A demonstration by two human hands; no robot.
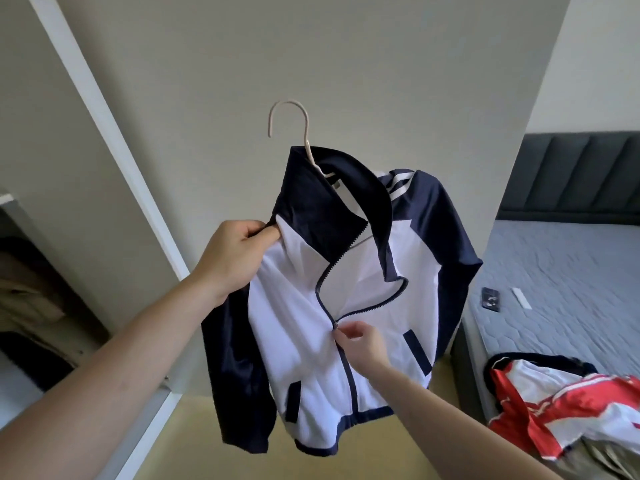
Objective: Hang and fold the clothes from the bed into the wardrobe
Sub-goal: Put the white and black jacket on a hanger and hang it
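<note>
Navy-and-white track jacket (346, 282) is up in front of me, centre of the frame, on a beige hanger (294, 123) whose hook pokes out above the collar. Hook rests on nothing; the whole thing hangs in the air against the pale wall.

My left hand (230, 256) comes in from lower left and pinches the jacket's left shoulder seam, just under the collar, fingers curled tight on the cloth. It carries the jacket's weight.

My right hand (363, 341) comes in from lower right, thumb and forefinger closed on the zip pull (335, 326) at mid-chest. Zip is joined below that point, open above it, the two front edges spread apart up to the collar.

Sleeves hang loose on both sides. White stripes show on the shoulder at right.

Wardrobe (31, 306) sits at the left edge of the frame, its white door frame running diagonally from upper left; brown and dark garments hang inside.

Bed (561, 271) at the right, grey quilted cover, dark padded headboard behind. A red-and-white garment (568, 410) lies crumpled at its near corner, lower right. A dark phone (491, 298) and a small white strip (521, 297) lie on the cover, near each other.
</note>
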